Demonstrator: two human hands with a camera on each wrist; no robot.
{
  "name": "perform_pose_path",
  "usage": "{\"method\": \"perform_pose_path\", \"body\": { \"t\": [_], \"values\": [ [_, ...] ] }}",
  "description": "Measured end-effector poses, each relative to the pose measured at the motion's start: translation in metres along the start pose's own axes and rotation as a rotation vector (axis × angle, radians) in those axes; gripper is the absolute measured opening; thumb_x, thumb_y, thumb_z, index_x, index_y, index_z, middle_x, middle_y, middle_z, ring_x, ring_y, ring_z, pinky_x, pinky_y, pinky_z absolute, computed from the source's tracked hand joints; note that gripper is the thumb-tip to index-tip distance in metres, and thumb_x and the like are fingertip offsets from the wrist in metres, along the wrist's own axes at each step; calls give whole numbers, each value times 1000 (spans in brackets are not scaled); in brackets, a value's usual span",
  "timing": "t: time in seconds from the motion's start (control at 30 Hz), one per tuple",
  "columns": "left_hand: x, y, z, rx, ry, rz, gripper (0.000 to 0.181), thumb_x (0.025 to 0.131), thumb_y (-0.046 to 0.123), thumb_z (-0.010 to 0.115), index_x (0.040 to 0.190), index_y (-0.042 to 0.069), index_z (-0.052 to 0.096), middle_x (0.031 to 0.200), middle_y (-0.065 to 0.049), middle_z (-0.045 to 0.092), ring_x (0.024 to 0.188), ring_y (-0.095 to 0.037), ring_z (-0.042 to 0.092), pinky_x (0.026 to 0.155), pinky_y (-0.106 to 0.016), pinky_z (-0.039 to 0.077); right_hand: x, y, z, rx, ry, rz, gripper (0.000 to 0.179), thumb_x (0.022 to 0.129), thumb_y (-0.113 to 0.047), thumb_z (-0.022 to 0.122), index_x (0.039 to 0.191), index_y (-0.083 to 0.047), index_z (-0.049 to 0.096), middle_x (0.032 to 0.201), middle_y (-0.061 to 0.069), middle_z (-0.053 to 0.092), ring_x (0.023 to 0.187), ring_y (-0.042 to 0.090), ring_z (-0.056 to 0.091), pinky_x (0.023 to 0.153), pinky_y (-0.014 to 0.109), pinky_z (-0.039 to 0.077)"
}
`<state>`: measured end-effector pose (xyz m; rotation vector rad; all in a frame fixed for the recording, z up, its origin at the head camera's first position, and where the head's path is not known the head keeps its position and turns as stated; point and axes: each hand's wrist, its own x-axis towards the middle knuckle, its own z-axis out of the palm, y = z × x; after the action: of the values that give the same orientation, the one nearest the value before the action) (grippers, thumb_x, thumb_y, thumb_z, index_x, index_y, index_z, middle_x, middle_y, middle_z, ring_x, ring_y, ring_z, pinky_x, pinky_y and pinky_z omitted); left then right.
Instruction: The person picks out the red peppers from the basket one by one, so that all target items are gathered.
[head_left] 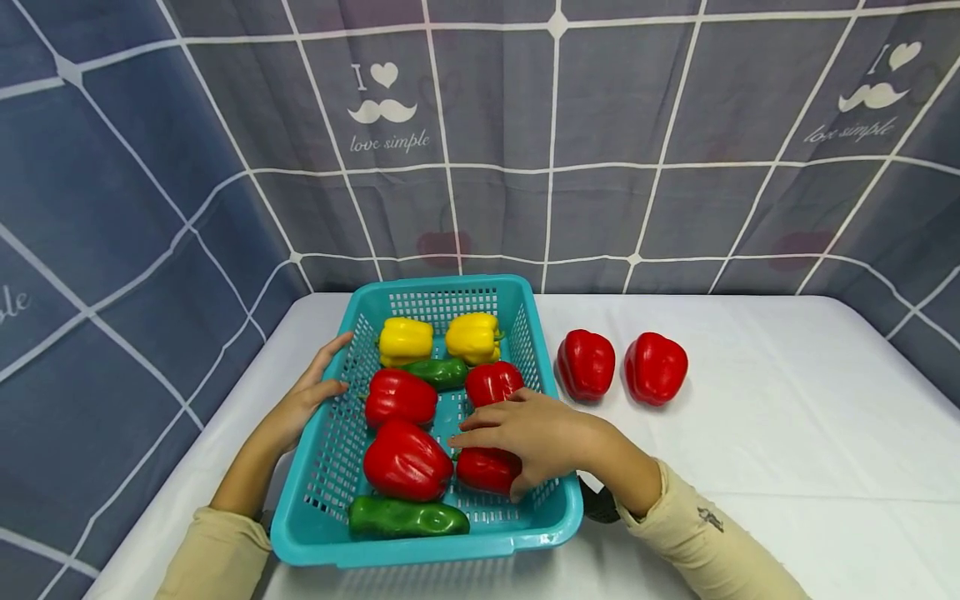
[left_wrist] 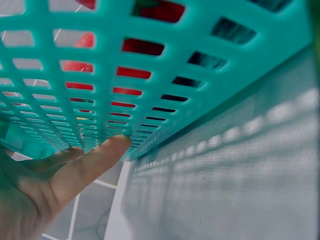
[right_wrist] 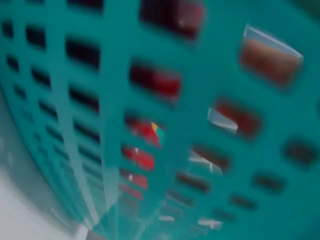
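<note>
A teal plastic basket (head_left: 420,550) with slotted walls stands before me, holding bell peppers and green peppers. My left hand (head_left: 300,408) rests against its left side with fingers extended; in the left wrist view the hand (left_wrist: 65,180) touches the outer wall from outside. Inside the basket's right half, my right hand (head_left: 532,433) grips a red bell pepper (head_left: 483,471), fingers over its top and thumb at its near right side. Another red bell pepper (head_left: 491,382) lies just beyond that hand. In the right wrist view the basket wall (right_wrist: 200,85) hides the hand's grip.
Two red bell peppers (head_left: 586,365) (head_left: 656,368) stand on the white tablecloth (head_left: 787,433), right of the basket. Also in the basket are yellow bell peppers (head_left: 406,342), more red bell peppers (head_left: 407,460) and green peppers (head_left: 408,517). A grey checked curtain (head_left: 495,208) hangs behind.
</note>
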<state>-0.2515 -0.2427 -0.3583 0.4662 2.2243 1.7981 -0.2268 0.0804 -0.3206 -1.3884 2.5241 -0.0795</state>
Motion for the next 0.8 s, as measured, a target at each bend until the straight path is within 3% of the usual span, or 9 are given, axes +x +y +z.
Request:
{"method": "perform_pose_path", "body": {
  "t": [0.27,0.8],
  "values": [
    [0,1,1,-8,6,-3,67,89,4,31,147,16,0,149,-23,-1,124,-46,23,79,-39,50,3,-5,4,-47,-28,-2,88,61,-33,82,136,-39,38,140,-10,41,130,16,35,99,49,37],
    [2,0,0,13,15,-22,66,89,4,30,147,16,1,149,-22,-1,124,-48,23,81,-51,48,0,-2,4,51,60,-45,74,65,-36,79,131,-32,47,130,-8,50,119,16,44,95,42,42]
  ]
}}
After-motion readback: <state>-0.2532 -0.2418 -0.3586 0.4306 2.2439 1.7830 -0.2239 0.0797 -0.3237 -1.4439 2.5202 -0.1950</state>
